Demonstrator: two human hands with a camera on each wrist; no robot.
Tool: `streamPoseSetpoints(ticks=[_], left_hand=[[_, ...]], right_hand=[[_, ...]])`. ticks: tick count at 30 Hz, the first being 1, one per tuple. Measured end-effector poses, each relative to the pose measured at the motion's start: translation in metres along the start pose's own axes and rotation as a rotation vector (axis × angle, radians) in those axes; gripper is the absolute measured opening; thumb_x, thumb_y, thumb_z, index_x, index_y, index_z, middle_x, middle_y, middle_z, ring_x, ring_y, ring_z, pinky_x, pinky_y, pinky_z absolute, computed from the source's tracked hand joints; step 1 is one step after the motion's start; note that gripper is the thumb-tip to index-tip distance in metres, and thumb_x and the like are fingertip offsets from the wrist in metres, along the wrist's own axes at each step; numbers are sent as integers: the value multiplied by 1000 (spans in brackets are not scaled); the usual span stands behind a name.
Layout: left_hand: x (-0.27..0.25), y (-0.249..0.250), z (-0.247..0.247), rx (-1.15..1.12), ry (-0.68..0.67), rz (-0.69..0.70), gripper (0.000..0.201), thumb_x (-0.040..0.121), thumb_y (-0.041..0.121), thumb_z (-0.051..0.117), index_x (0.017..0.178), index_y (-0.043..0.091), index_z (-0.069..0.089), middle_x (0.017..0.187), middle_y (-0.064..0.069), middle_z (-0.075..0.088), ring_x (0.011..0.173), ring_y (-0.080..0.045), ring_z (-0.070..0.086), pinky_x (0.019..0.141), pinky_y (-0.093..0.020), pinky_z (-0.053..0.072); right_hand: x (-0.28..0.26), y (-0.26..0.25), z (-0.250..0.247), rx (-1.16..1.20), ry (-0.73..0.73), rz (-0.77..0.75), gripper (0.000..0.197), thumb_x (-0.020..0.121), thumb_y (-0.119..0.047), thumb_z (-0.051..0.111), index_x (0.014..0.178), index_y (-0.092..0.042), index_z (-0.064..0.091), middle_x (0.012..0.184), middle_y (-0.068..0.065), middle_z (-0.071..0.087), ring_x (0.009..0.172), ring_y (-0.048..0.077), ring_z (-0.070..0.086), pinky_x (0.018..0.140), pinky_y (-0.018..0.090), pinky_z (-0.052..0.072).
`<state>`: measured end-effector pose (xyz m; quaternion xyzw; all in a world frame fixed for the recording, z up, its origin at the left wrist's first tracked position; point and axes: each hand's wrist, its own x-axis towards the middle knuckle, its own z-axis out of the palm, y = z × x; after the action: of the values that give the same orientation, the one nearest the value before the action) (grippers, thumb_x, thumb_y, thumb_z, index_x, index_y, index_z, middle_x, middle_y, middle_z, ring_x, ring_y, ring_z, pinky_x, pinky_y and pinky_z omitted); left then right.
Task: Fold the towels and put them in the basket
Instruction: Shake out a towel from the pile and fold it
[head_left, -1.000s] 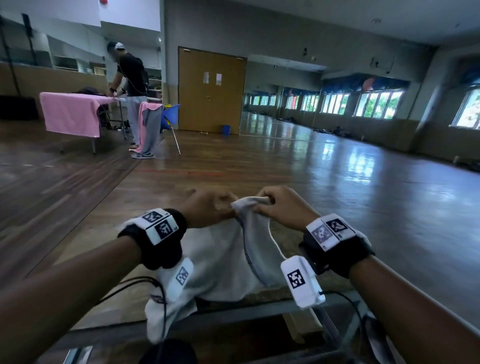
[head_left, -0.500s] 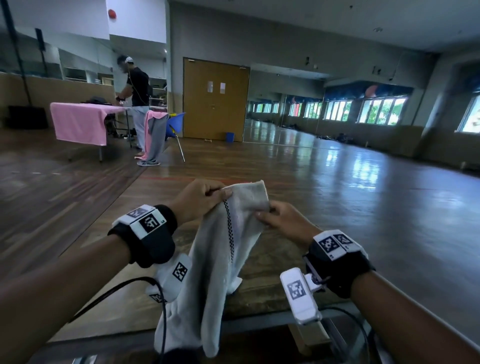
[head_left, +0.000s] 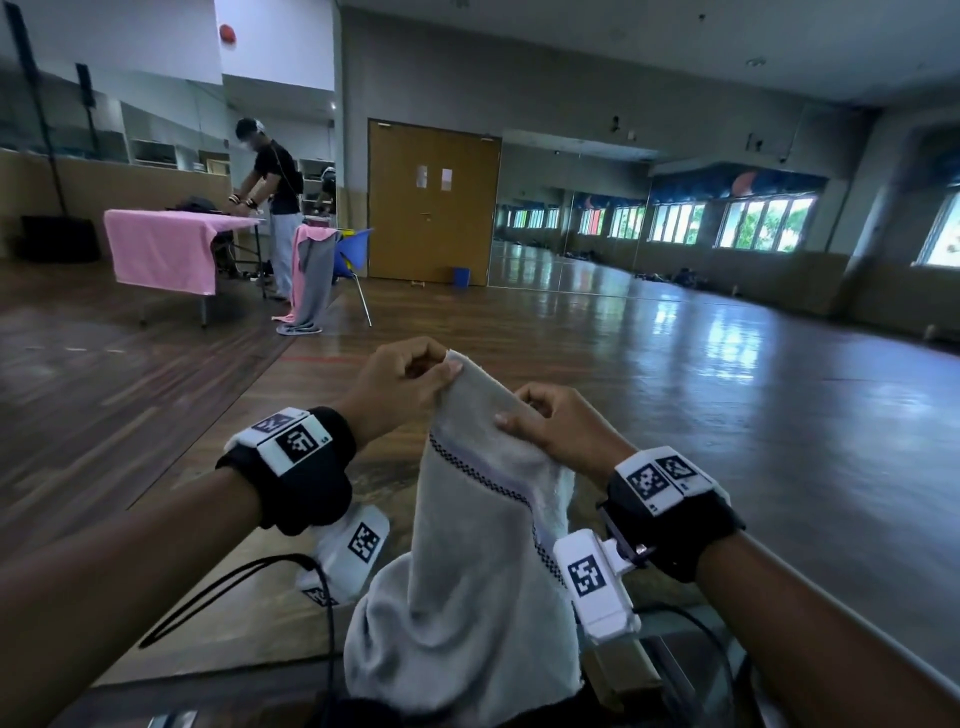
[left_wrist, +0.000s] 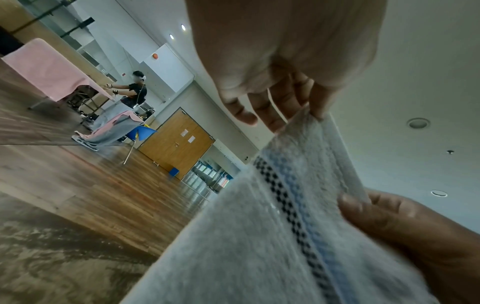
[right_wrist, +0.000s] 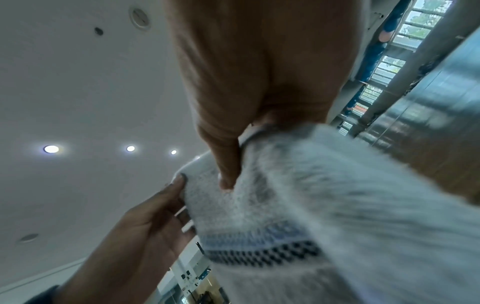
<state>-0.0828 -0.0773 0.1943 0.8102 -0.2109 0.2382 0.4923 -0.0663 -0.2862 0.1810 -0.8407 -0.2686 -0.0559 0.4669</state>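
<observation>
Head view – grey towel (head_left: 467, 587) pinched between both hands, no legible writing

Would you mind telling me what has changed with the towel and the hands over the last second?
The left hand lifted its pinched corner of the grey towel higher, while the right hand slid down the edge. Both still pinch the hanging towel.

Dim hall; daylight from the windows (head_left: 763, 228) glares across the glossy floor (head_left: 727, 415). Ceiling spotlights (right_wrist: 51, 149) bloom. Wrist views bend at their edges, the towel (right_wrist: 324, 205) beneath the fingers blurred.
</observation>
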Motion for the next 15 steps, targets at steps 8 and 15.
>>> streamPoseSetpoints(ticks=[8,15], left_hand=[[11,-1,-39,13,355,1,15,92,22,56,78,27,57,79,5,56,73,-7,51,68,-23,40],[0,11,-98,114,388,-8,14,93,16,55,100,14,66,99,-7,66,90,-15,57,83,-34,47]], right_hand=[[-14,37,-20,-229,-90,67,35,76,-44,73,93,-13,69,93,12,71,89,29,66,80,40,52],[-3,20,-59,-225,-75,4,14,87,-23,64,73,-23,62,69,-8,61,63,4,54,58,16,43]])
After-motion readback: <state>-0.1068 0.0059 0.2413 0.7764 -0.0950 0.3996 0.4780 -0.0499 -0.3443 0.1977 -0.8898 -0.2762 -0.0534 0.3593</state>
